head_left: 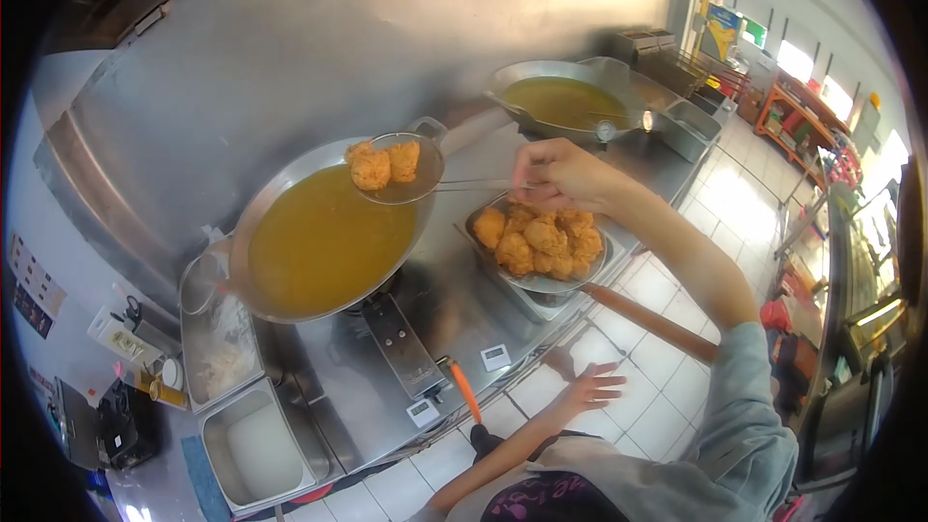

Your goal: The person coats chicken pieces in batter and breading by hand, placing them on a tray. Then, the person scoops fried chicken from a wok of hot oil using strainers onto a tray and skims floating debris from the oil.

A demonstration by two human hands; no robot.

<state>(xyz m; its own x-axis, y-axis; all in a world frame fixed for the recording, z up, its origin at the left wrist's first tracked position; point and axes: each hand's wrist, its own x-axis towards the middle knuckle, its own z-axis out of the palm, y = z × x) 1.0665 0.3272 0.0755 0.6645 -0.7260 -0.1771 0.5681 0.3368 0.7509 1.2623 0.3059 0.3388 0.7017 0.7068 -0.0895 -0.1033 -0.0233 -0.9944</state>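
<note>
My right hand (565, 174) is closed around the thin metal handle of a wire skimmer (420, 166). Several pieces of golden fried chicken (372, 169) lie in its mesh, above the right rim of a wide wok (261, 304) of yellow oil. Just below my right hand, a strainer basket with a wooden handle (657, 324) holds a heap of fried chicken (546, 242). My left hand (585, 390) hangs in front of the counter edge, fingers spread, holding nothing.
A second wok (512, 116) of oil with a dial thermometer (606, 130) stands farther back. On the left are a tray of white flour (222, 353) and a pan of whitish liquid (251, 445). Small timers (495, 358) and an orange lever (464, 391) line the counter's front.
</note>
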